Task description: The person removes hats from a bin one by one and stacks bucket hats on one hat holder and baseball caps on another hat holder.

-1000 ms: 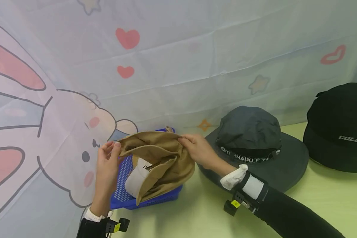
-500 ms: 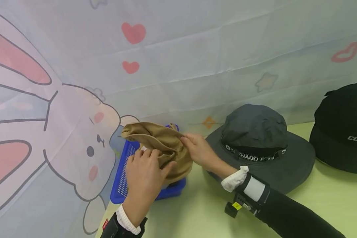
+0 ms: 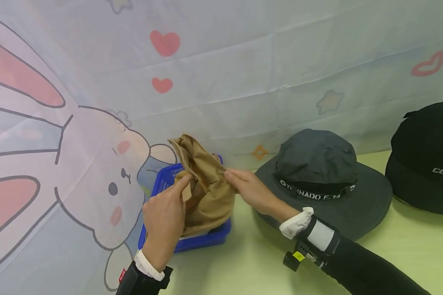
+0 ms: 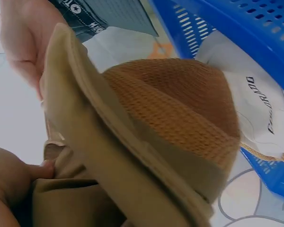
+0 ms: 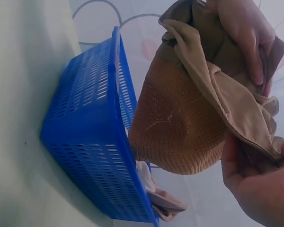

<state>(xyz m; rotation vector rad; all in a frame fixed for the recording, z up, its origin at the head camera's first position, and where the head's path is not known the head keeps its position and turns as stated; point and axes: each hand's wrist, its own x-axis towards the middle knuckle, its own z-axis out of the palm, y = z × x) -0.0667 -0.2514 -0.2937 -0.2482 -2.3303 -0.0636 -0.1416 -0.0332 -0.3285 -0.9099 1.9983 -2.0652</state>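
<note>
Both hands hold a tan fabric hat [image 3: 211, 205] over the blue basket [image 3: 203, 242]. My left hand [image 3: 164, 219] pinches a fold at the hat's near-left edge, where a small tag shows. On the right side, my right hand [image 3: 256, 193] grips the brim between thumb and fingers. An orange-brown mesh crown [image 4: 175, 90] hangs out below the tan cloth in the left wrist view. The right wrist view shows this mesh [image 5: 173, 113] beside the basket's rim, and the brim is creased. A white cap [image 4: 262, 106] with dark lettering lies in the basket.
A wide-brimmed dark grey hat [image 3: 315, 159] stands on the yellow-green table [image 3: 251, 262], right behind my right forearm. Farther right is a black cap [image 3: 424, 164], cut off by the frame. A printed cloth wall [image 3: 240, 114] rises behind and to the left.
My left hand let go of the brim's left edge, came nearer over the hat and now pinches a fold. The hat's far-left part has tipped up. My right hand has kept its grip.
</note>
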